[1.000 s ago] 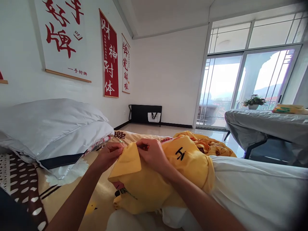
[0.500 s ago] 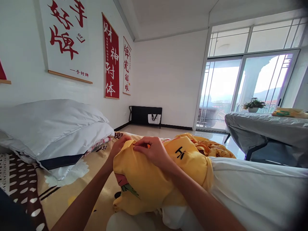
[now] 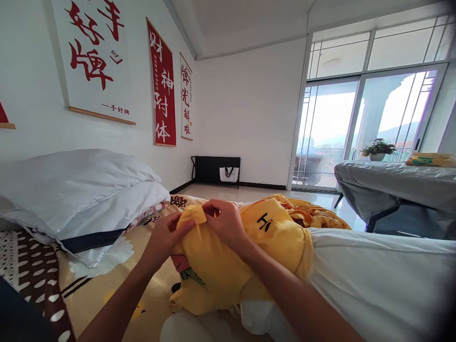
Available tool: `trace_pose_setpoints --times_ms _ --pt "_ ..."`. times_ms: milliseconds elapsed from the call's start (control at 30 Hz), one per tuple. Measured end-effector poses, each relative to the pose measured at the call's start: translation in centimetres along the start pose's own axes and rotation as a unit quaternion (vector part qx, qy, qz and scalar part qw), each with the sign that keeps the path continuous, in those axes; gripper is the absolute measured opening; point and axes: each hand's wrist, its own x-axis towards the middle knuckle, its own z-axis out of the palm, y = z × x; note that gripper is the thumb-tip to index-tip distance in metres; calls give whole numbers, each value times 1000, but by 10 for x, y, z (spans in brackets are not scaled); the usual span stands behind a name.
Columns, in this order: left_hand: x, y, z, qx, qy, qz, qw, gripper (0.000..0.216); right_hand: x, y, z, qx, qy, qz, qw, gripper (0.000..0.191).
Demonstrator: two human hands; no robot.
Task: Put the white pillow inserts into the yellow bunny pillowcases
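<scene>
Near wall scrolls (image 3: 166,90), bedding (image 3: 94,283) bears yellow cloth (image 3: 215,268).

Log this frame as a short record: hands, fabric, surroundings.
left hand: fingers pinching the yellow fabric at its top edge
right hand: fingers at the same edge, beside the left
fabric print: red-and-green motif, lower left side
under it: tan patterned bedding
image left: white pillows, stacked
image right: white fabric
background: covered table, potted plant on top
</scene>
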Motion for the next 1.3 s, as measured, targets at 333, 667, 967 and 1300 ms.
trace_pose_setpoints --times_ms 333,667,967,1300 --pt "-1 -8 -6 -148 -54 -24 987 45 1 2 -2 -13 22 -20 999 8" --pt "3 -8 2 -93 21 -49 994 36 4 7 -5 58 -102 -21 993 16" --pt "3 -2 -2 -233 48 -73 969 49 20 22 -36 -145 -215 -36 965 45" --pt "8 -14 -10 -124 17 -11 992 29 17 26 -52 -172 -102 -79 977 27"
